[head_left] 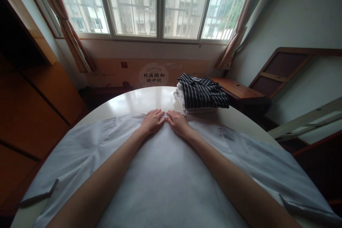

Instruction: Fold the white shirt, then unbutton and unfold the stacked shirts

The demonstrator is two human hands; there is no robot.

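A pale grey-white shirt (162,171) lies spread over the round table, its sleeves reaching out to both sides. At its far edge, near the collar, my left hand (153,121) rests flat on the cloth with the fingers stretched forward. Close beside it, my right hand (177,123) lies palm down on the same edge, fingers extended. The two thumbs nearly meet in the middle. Just beyond my right hand sits a stack of folded clothes, with a black-and-white striped shirt (204,92) on top and white garments (179,94) under it.
The white round table (128,101) shows its glossy far rim. Behind it stand a printed cardboard panel (112,71) and a barred window (130,3) with tied curtains (71,35). Orange-brown cabinets (29,107) are at left; a wooden bench-like piece (240,91) is at right.
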